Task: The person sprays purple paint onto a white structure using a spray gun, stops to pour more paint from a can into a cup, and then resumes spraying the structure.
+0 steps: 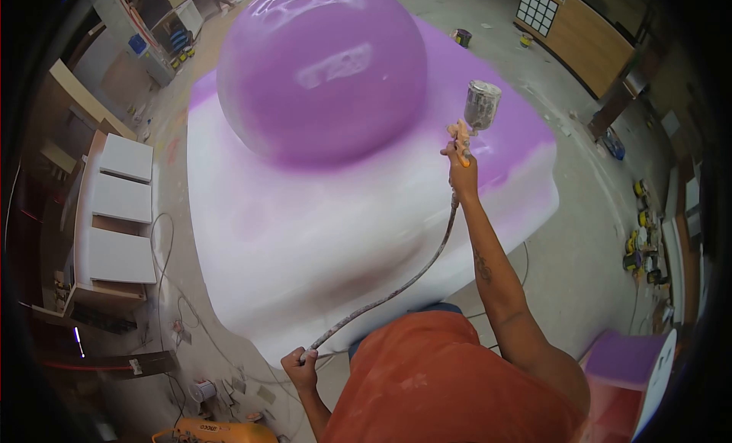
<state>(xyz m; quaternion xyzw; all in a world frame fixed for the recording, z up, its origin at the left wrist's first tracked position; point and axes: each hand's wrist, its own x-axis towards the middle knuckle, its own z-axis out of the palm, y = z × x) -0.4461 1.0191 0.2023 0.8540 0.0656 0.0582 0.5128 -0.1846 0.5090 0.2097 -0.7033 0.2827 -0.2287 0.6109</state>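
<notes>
My right hand (pixel 463 174) is closed round the handle of a spray gun (pixel 460 138), held out over the right side of a large white piece. A paint-spattered metal cup (pixel 483 104) sits on top of the gun. From its handle a dark air hose (pixel 396 292) curves down to my left hand (pixel 302 368), which is wrapped round it near the front edge. The large white base (pixel 259 245) carries a big purple dome (pixel 328 77). Purple paint covers the base's far and right parts, while its front stays mostly white.
White panels (pixel 122 255) lie on a wooden cabinet at the left. An orange machine (pixel 221 431) stands at the bottom left, near a thin hose looping on the floor. Several paint cans (pixel 644 218) line the right side. A purple and white piece (pixel 629 367) stands at lower right.
</notes>
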